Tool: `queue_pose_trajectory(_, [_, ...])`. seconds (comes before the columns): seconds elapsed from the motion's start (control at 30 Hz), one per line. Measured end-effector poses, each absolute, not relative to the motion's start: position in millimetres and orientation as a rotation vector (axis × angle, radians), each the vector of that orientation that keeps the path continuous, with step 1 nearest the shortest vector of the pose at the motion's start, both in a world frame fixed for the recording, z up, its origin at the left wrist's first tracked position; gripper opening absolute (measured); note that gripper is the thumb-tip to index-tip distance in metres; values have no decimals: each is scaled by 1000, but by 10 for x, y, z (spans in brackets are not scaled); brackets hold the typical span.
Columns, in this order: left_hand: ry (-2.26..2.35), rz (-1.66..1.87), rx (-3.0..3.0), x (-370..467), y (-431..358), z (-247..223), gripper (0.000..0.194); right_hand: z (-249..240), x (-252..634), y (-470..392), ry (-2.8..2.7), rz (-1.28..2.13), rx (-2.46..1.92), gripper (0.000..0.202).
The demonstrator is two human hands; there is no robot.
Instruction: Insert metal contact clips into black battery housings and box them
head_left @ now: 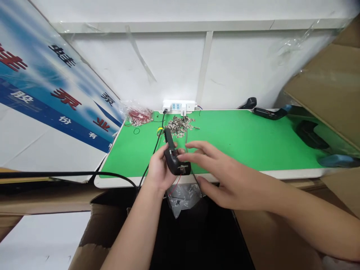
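Over the front edge of the green-topped table, my left hand (159, 170) is wrapped round a black plastic housing (174, 164), a bent, handle-like shape. A small metal piece shows at the housing's near end, and a thin red wire hangs down from there. My right hand (213, 168) reaches in from the right with fingers apart, its index fingertip at the housing's open side. Nothing can be made out between the thumb and fingers of that hand. Behind the housing lies a heap of small metal parts (177, 126) on the green mat (225, 131).
A white power strip (180, 106) with black cables stands against the wall. A clear bag of red wires (139, 115) sits at the back left. Several black housings (270, 113) lie at the right by a cardboard box (326, 82). Below the table edge hangs a clear plastic bag (184, 198).
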State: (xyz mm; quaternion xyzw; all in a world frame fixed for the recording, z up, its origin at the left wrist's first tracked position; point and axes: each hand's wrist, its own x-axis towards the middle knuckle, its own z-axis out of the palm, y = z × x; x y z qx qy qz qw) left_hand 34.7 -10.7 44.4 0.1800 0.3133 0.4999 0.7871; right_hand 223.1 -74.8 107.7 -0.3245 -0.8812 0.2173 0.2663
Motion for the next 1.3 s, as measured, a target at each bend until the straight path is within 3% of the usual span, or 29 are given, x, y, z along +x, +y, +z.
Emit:
queue_pose_trajectory(0.2, [569,1072,353,264,-113,255,51,897,2052,-461,-2488,239,-617,29])
queue_pose_trajectory(0.37, [564,1025,262,247,-78,139,54,820,1865,-396,-2611,169,-538,37])
queue_pose_trajectory(0.57, [626,1104,189,265,-73,131,55,669,1659,-311,-2682,-62,-623,27])
queue_pose_trajectory(0.67, [624,1180,211,260,-81,87,44,646,1623,-273,-2551,71,-592,18])
queue_pose_trajectory(0.8, [543,1215,194,212,-89,26,38,705,1627,-232,-2234,502,-567,15])
queue_pose_trajectory(0.9, [607,1231,223,192,-97,39,42,727,1643,-146,-1974,804,-712,14])
queue_pose_trajectory(1.0, [657,1211,291,219,-106,68,54,677,1662,-34,-1767,1064,-822,28])
queue_pose_trajectory(1.3, [625,1141,396,354,-137,8,70,551,1722,85,-1934,1083,-963,43])
